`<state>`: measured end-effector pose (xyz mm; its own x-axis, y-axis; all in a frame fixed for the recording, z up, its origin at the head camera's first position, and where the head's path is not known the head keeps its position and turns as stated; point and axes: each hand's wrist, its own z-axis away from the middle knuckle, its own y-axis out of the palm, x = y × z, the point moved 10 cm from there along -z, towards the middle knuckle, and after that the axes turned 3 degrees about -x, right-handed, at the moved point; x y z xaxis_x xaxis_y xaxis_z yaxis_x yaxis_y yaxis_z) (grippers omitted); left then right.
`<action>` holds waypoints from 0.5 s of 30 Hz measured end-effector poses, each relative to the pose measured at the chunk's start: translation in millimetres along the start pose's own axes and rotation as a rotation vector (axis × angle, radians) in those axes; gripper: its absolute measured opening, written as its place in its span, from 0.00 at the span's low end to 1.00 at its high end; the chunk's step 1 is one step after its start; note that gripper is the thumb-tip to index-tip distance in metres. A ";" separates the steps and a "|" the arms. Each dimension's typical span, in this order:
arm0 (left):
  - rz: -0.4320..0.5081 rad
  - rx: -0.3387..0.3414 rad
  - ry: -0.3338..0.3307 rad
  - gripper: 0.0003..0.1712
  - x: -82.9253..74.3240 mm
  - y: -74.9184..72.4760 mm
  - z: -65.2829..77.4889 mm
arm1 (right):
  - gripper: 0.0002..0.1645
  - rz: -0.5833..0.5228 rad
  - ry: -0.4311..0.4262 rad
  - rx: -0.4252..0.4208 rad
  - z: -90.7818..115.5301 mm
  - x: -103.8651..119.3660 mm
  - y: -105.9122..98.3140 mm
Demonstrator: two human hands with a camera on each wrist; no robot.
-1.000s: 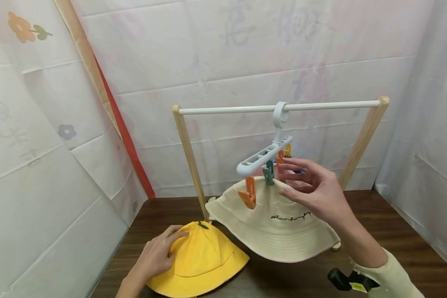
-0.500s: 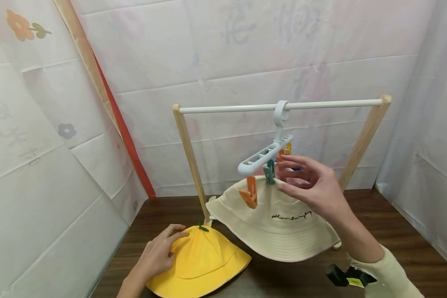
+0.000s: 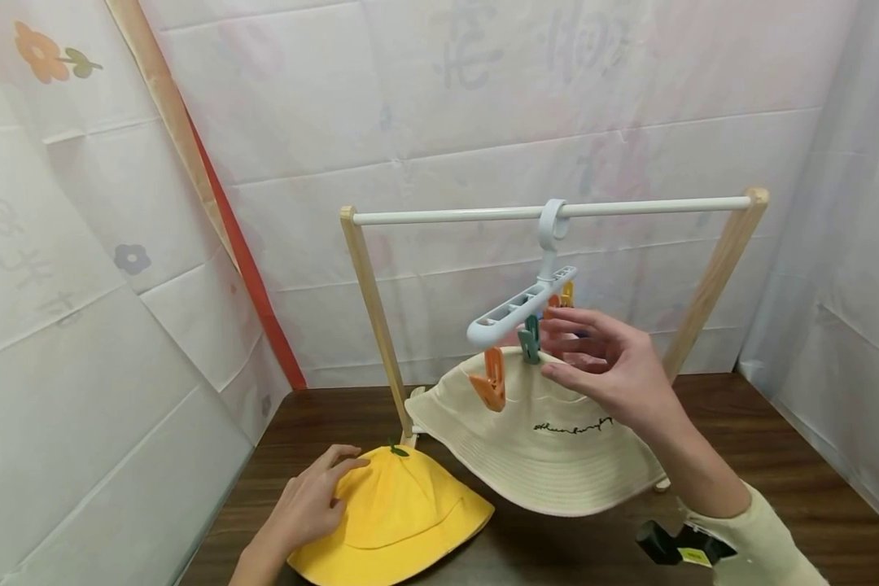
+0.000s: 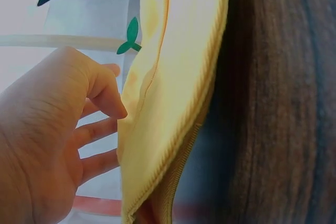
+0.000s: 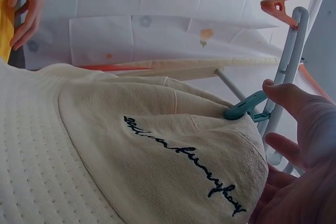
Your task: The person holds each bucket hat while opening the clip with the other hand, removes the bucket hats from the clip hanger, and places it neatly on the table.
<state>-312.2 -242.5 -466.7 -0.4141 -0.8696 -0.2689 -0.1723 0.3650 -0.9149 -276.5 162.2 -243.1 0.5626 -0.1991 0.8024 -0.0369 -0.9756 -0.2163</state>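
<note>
A cream bucket hat (image 3: 557, 456) with dark script hangs from a teal clothespin (image 3: 530, 343) on a pale blue clip hanger (image 3: 520, 309). My right hand (image 3: 615, 370) is beside that clothespin, thumb and fingers spread apart around the hat's top. In the right wrist view the thumb (image 5: 294, 98) lies close to the clothespin (image 5: 247, 106); whether it touches, I cannot tell. A yellow bucket hat (image 3: 403, 513) with a green sprout stands on the table. My left hand (image 3: 308, 496) rests its loosely bent fingertips against the crown, also seen in the left wrist view.
The hanger hooks onto a white rod (image 3: 447, 216) between wooden posts. An orange clothespin (image 3: 492, 382) hangs at its near end. Further back are a yellow clothespin (image 3: 567, 293) and a partly hidden pink hat. White printed cloth surrounds the dark wooden table (image 3: 762, 456).
My right hand has shifted slightly left, toward the teal clothespin. The yellow hat has sunk and shifted right a little; my left hand stays nearly still on it.
</note>
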 end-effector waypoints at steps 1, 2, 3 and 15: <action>0.000 0.002 -0.003 0.33 0.3 0.2 0.1 | 0.36 -0.004 -0.001 0.002 -0.1 -0.1 0.4; -0.001 0.004 -0.006 0.33 0.5 0.3 0.2 | 0.35 -0.005 -0.003 0.003 -0.3 -0.1 0.6; -0.001 0.007 -0.011 0.33 0.9 0.5 0.3 | 0.35 -0.005 -0.004 0.003 -0.5 -0.1 0.8; 0.065 0.162 -0.092 0.29 9.4 14.9 2.1 | 0.35 -0.002 0.012 0.011 -0.8 -0.7 2.2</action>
<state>-316.8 -246.0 -483.5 -0.3349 -0.8754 -0.3487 0.0017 0.3695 -0.9292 -277.6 160.1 -243.7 0.5528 -0.1981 0.8094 -0.0267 -0.9751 -0.2203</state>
